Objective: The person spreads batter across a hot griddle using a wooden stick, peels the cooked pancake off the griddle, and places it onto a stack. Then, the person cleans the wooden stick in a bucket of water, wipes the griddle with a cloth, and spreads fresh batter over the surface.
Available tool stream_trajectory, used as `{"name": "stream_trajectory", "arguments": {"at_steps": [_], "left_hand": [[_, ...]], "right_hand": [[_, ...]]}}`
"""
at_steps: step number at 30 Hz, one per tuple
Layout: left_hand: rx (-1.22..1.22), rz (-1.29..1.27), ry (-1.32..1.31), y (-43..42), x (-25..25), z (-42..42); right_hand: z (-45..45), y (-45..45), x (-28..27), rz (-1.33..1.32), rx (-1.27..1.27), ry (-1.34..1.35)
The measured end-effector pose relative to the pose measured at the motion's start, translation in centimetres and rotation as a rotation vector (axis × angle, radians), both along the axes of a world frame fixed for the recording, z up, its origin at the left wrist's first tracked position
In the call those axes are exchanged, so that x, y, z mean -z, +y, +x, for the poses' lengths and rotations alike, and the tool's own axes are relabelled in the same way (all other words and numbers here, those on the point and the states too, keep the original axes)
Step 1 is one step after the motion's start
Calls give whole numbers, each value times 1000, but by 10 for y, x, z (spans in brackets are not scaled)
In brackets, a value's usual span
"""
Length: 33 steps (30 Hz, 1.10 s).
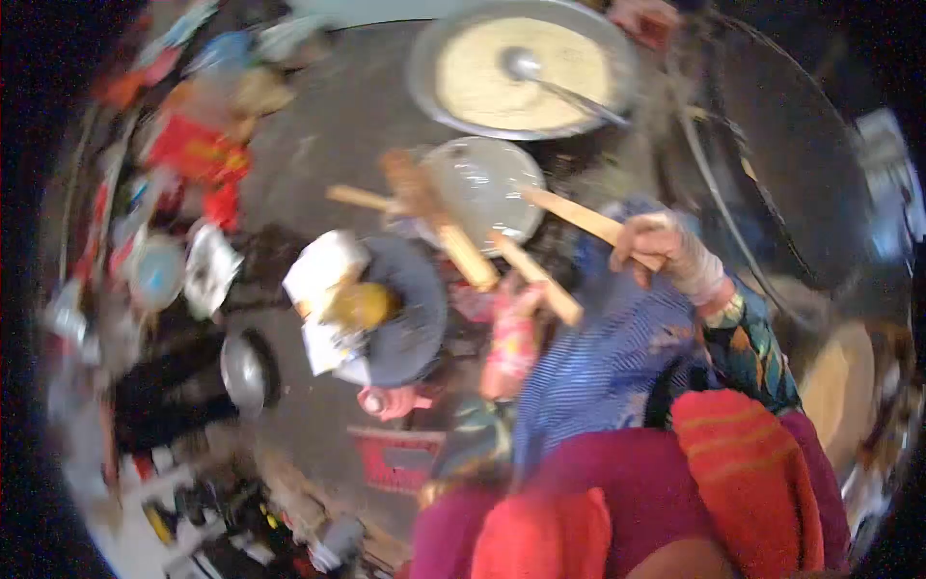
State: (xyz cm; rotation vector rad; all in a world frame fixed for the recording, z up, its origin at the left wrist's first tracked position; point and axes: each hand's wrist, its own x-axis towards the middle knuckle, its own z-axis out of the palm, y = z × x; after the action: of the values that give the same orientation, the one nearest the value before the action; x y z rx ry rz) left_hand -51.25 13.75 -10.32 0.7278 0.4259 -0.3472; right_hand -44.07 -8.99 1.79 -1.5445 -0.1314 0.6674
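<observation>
My right hand [667, 253], with a pale wrap around the wrist, is closed on the near end of a flat wooden stick [579, 214]. The stick's far tip is over the rim of a shallow whitish bowl [477, 179]. Lower and to the left, my left hand [521, 307] is closed around a second flat wooden stick [535, 273]; its fingers are blurred. Beside that hand, a light wooden bar [470, 259] with a brown, rough-looking end [410, 183] lies at the bowl's left edge. Another short wooden piece [357, 198] sticks out further left.
Beyond the bowl stands a wide metal basin [420, 82] of creamy batter with a ladle [579, 101] in it. To the left are a dark round tray [420, 328] with a yellow item, a red basket [397, 461] and red packets [183, 145]. A person's hand [644, 17] shows at the top.
</observation>
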Motion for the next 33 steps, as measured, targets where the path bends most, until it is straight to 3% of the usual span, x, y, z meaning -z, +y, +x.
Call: {"name": "stream_trajectory", "arguments": {"at_steps": [5, 7, 8, 9, 11, 13, 15, 17, 18, 19, 21, 23, 25, 27, 28, 31, 33], "left_hand": [[-65, 517, -38, 7, -2, 5], [-98, 916, -112, 21, 27, 9], [-166, 1123, -137, 16, 1, 23], [-158, 1477, -339, 26, -6, 34], [-208, 1947, -432, 55, 15, 71], [-191, 1926, -322, 85, 72, 117], [-161, 1888, -211, 91, 80, 150], [179, 1499, 264, 90, 72, 167], [15, 1684, 32, 106, 120, 171], [7, 1689, 34, 103, 115, 166], [-178, 1456, -227, 86, 91, 145], [-109, 1507, -322, 63, 40, 103], [54, 1668, -643, 37, -2, 59], [554, 1727, -591, 22, -32, 33], [668, 1849, -452, 8, -35, 25], [415, 1820, -672, 16, -15, 26], [466, 1878, -426, 14, -46, 40]], "right_hand": [[-39, -39, -42, 69, 180, 33], [-66, -58, -53, 68, 253, -88], [-72, -66, -53, 189, 218, -95], [-78, -73, -53, 308, 184, -105], [-93, -84, -45, 397, 140, -161], [-93, -73, -65, 229, 216, 208], [-74, -59, -34, 80, 114, 294], [-50, -35, 5, -59, 80, 322], [-33, -22, 21, -127, 46, 266], [-17, -11, 31, -139, 114, 247], [16, 3, 52, -294, 143, 141], [40, 9, 77, -453, 141, -154], [56, 30, 77, -1000, 56, -591], [53, 48, 56, -1056, -60, -599], [50, 53, 46, -1109, -167, -616], [28, 43, 39, -1050, -186, -543], [4, 28, 34, -1027, -174, -569]]}}
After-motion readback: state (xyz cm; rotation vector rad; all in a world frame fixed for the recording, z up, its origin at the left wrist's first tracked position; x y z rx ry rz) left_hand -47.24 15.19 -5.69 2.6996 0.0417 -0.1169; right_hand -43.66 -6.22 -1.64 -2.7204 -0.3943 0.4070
